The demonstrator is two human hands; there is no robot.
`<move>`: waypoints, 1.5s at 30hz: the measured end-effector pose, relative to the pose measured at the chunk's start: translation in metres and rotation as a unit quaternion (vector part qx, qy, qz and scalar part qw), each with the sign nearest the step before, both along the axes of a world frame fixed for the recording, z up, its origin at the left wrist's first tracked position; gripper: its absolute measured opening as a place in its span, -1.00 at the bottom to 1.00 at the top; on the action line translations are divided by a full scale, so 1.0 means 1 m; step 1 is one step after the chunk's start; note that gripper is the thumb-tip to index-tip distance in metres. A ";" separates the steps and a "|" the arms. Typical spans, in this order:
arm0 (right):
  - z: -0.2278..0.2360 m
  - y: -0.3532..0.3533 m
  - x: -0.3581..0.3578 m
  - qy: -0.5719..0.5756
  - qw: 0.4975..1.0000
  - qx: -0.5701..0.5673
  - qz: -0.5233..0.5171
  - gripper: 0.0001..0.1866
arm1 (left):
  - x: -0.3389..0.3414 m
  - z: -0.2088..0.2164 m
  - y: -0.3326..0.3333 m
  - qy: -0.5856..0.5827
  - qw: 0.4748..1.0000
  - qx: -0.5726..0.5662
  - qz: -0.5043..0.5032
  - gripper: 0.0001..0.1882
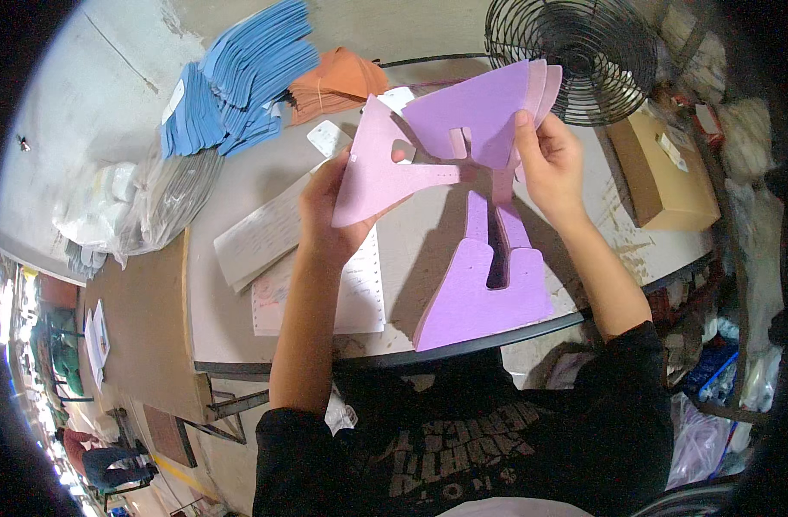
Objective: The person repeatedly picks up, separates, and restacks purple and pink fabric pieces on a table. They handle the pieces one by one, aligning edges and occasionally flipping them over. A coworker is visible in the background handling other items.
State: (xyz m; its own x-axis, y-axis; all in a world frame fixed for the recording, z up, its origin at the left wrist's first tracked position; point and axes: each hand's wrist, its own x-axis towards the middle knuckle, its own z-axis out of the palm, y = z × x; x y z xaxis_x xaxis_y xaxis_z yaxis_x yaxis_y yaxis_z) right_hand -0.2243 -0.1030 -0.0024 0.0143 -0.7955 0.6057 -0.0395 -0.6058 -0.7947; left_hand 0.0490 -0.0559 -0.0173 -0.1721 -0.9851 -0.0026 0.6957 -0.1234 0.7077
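My left hand [327,207] is closed on a pale pink cut-out piece [370,164], flat material with a notch and a long narrow arm pointing right. Raised at the right, my right hand [551,164] pinches several fanned purple and pink cut-out pieces [471,108] by their right edge, thumb on top. The front piece is purple with a small slot, and pink ones show behind it. Below both hands, a stack of purple U-notched cut-out pieces [484,302] lies by the table's near edge.
Bundled blue cut pieces [256,77] and orange ones [335,84] sit at the back left, near a clear plastic bag [144,207]. Written papers [359,293] lie left on the table [394,336]. A black wire fan guard [575,56] and cardboard box [665,177] stand at the right.
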 end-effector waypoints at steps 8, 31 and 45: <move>0.003 0.004 0.000 0.047 0.997 -0.027 -0.059 -0.77 | 0.002 -0.001 0.000 0.014 1.000 0.004 -0.020 -0.32; 0.000 0.001 -0.002 0.213 0.963 0.025 0.160 -0.70 | -0.011 0.011 0.009 -0.039 0.999 -0.032 0.015 -0.36; -0.002 -0.004 -0.003 0.082 0.988 0.069 0.114 -0.74 | -0.008 0.006 0.008 -0.002 1.000 -0.030 -0.004 -0.31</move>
